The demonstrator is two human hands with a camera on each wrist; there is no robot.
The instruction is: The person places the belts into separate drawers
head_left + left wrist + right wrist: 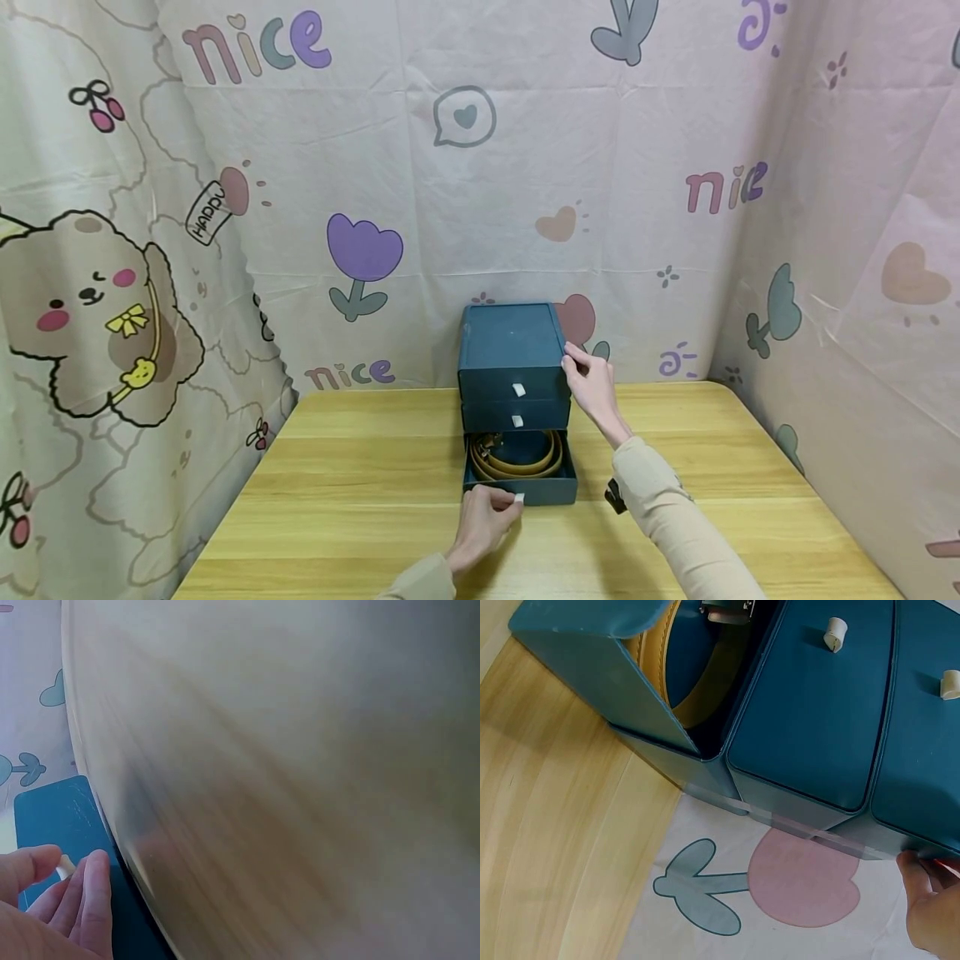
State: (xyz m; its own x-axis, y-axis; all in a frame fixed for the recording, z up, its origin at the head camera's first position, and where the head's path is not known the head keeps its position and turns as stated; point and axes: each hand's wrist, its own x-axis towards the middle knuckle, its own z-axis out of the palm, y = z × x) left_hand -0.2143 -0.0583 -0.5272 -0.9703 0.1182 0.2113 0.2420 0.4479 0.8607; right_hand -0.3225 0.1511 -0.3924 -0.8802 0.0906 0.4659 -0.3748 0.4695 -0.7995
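A dark blue three-drawer box (512,337) stands on the wooden table, its bottom drawer (551,492) pulled out toward the front. Inside that drawer lies a coiled tan belt (525,469) with a metal buckle (731,610). My left hand (483,527) pinches the white pull tab (66,867) on the drawer's front between thumb and fingers. At the box's upper right side, my right hand (592,383) rests its fingertips against the edge. Both upper drawers are closed, and each has a white tab (835,634).
Behind the box hangs a printed cloth (465,208) with flowers, hearts and lettering. More cloth (90,300) with a bear print hangs at the left. The wooden table (352,467) extends on both sides of the box. A small black object (615,497) shows at the right forearm.
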